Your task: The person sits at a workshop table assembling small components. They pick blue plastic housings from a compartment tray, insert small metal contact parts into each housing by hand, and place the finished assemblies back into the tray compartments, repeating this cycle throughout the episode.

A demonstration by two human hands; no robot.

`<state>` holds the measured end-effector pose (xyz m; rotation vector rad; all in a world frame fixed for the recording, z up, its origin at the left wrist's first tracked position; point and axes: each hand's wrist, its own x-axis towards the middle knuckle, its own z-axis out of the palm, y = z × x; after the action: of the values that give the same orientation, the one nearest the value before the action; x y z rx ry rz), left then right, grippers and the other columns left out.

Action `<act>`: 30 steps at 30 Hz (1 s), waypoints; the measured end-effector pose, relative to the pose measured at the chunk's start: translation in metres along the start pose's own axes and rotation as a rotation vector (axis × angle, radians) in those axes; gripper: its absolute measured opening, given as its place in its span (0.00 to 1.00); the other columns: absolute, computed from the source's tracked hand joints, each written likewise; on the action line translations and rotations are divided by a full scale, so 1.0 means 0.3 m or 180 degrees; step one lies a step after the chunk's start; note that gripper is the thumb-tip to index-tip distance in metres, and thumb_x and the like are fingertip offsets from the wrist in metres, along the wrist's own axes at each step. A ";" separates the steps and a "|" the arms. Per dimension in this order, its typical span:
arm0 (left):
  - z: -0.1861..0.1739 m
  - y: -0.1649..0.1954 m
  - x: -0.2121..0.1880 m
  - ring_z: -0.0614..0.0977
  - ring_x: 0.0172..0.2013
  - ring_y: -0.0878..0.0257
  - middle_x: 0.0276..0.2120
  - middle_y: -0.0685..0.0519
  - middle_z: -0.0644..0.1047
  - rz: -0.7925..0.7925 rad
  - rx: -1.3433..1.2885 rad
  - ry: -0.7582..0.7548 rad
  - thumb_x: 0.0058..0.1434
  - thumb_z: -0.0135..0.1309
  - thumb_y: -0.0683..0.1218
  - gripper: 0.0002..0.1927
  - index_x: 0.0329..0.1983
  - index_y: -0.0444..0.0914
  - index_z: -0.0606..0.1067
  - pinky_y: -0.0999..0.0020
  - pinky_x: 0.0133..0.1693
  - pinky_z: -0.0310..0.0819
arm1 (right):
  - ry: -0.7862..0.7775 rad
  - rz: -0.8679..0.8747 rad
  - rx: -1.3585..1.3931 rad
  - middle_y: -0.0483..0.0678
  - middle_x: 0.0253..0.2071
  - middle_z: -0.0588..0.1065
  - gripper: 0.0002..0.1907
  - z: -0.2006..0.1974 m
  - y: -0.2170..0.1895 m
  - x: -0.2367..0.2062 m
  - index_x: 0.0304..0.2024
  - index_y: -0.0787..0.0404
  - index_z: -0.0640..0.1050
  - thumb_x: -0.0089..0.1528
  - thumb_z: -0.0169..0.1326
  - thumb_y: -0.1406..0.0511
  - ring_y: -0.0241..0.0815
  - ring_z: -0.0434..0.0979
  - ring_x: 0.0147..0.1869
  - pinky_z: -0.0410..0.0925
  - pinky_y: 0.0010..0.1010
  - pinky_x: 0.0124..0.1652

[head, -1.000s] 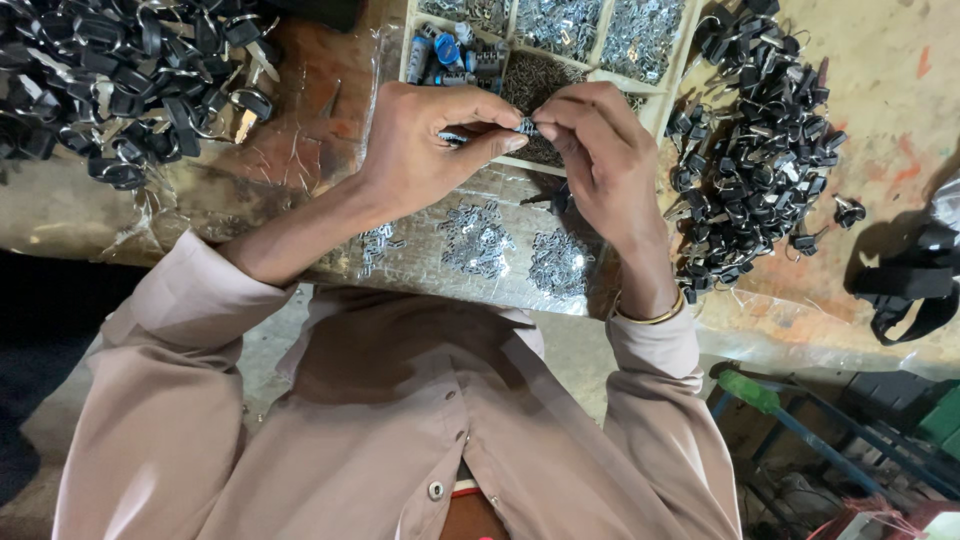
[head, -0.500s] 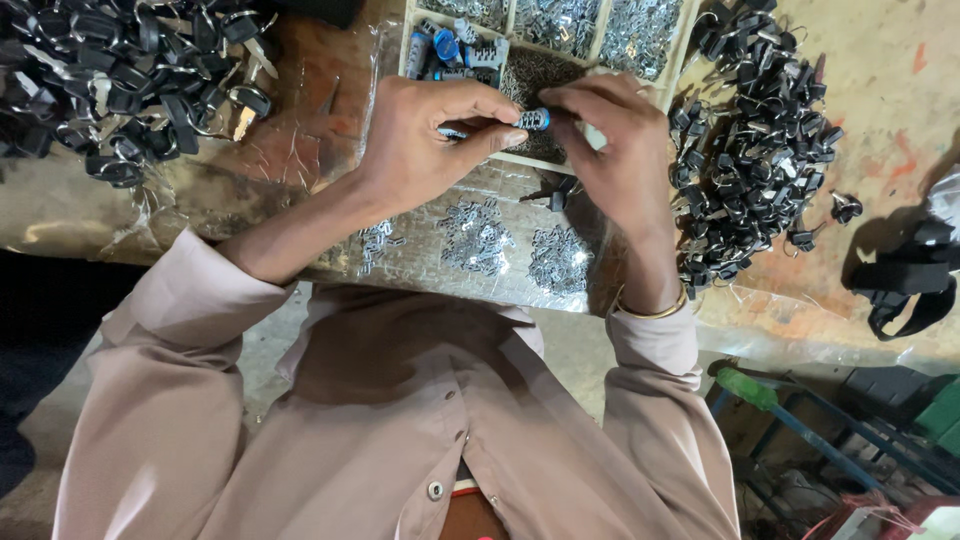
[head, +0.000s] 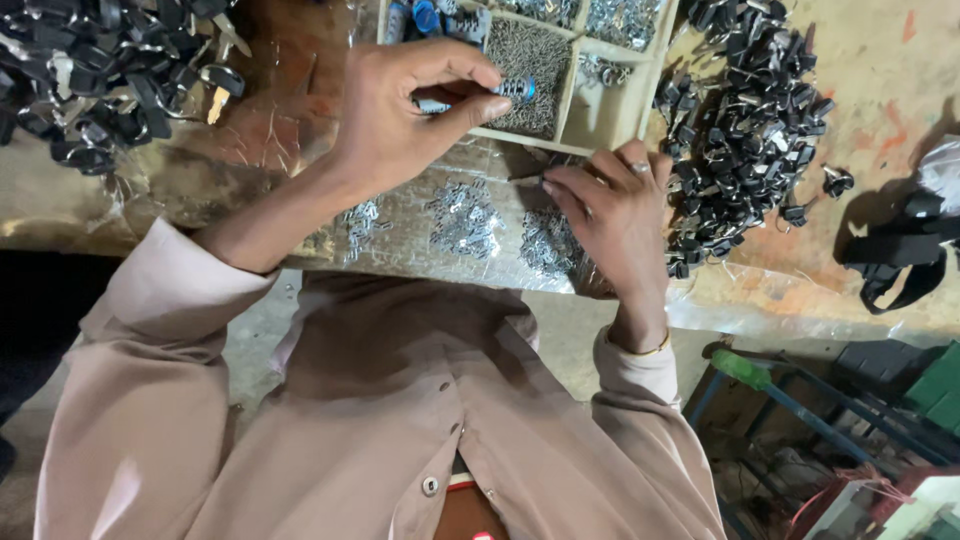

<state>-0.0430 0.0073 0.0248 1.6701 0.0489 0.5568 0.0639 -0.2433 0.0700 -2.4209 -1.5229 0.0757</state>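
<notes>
The small cylindrical part (head: 503, 92), silver with a blue end, sits between the thumb and fingertips of the left hand (head: 400, 110). The fingers are closed on it; its blue end projects past the thumb tip, over the wooden compartment tray (head: 570, 95). The rest of the part is hidden behind the fingers.

The right hand (head: 610, 215) lies lower, near the tray's front edge. Its thumb and forefinger are pinched together on a thin dark piece (head: 528, 177); what this piece is cannot be made out.

Below both hands, small metal pieces (head: 465, 215) lie in clusters on a clear plastic sheet (head: 400, 240). A heap of black parts (head: 745, 130) lies just right of the right hand; a second black heap (head: 90, 70) lies at upper left, cut off by the frame edge.
</notes>
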 end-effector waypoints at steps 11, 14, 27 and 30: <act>-0.090 0.107 -0.114 0.87 0.46 0.65 0.46 0.49 0.82 0.0024 0.0227 0.0278 0.71 0.66 0.34 0.08 0.49 0.29 0.78 0.71 0.50 0.86 | 0.0037 -0.0191 0.0978 0.51 0.64 0.68 0.23 0.183 -0.352 -0.040 0.47 0.54 0.79 0.57 0.71 0.51 0.61 0.58 0.72 0.48 0.57 0.65; -0.107 0.140 -0.198 0.86 0.42 0.66 0.45 0.48 0.82 -0.0100 0.0348 0.0483 0.70 0.65 0.34 0.07 0.48 0.30 0.78 0.74 0.46 0.86 | -0.0084 -0.0268 0.0760 0.56 0.70 0.62 0.31 0.217 -0.395 -0.041 0.59 0.52 0.80 0.58 0.70 0.48 0.64 0.51 0.75 0.42 0.63 0.67; 0.036 0.156 -0.569 0.86 0.40 0.65 0.48 0.45 0.83 -0.0896 0.0252 0.0860 0.65 0.64 0.35 0.13 0.53 0.34 0.80 0.75 0.34 0.82 | 0.0352 -0.0208 0.1496 0.40 0.44 0.79 0.09 0.199 -0.305 -0.163 0.43 0.55 0.83 0.60 0.68 0.67 0.40 0.74 0.54 0.54 0.41 0.59; 0.100 0.131 -0.615 0.87 0.37 0.67 0.47 0.46 0.84 -0.1056 0.0284 0.0895 0.63 0.65 0.36 0.13 0.51 0.35 0.80 0.76 0.30 0.79 | 0.0330 0.0214 0.1876 0.41 0.43 0.79 0.09 0.187 -0.324 -0.160 0.46 0.57 0.84 0.63 0.66 0.70 0.39 0.76 0.49 0.57 0.34 0.56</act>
<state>-0.2048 -0.0908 -0.0011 1.6149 0.5523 0.5371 -0.0534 -0.2350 0.0366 -1.9666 -1.1644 0.3533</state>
